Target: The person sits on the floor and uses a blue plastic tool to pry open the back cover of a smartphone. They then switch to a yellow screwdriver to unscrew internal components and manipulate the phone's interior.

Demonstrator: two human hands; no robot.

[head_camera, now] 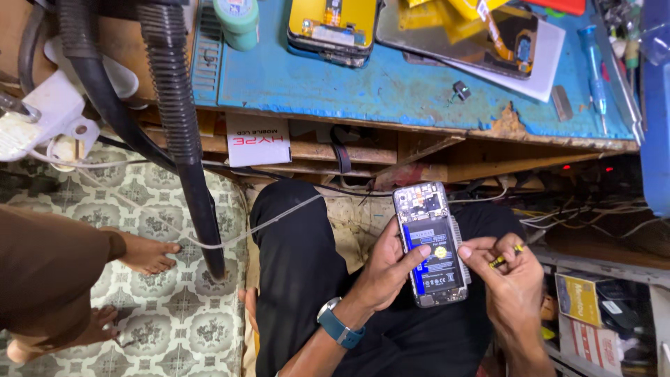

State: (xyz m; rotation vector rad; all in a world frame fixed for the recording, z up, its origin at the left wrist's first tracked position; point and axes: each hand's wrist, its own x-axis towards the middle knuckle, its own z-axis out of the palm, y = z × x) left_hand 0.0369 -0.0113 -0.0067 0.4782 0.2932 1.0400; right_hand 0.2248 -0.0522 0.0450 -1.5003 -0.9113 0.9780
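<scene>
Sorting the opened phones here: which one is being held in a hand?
The back-off phone showing its battery, gripped by the left hand over the lap; the two others lie on the blue bench.

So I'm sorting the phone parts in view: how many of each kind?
Opened phone in the left hand: 1
Opened phones on the blue bench: 2
Small yellow-tipped tool in the right hand: 1
Total: 4

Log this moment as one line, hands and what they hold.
left hand: holds opened phone, back cover off, battery exposed | right hand: pinches small yellow-and-black tool beside phone | setting: above lap, below blue workbench
</scene>
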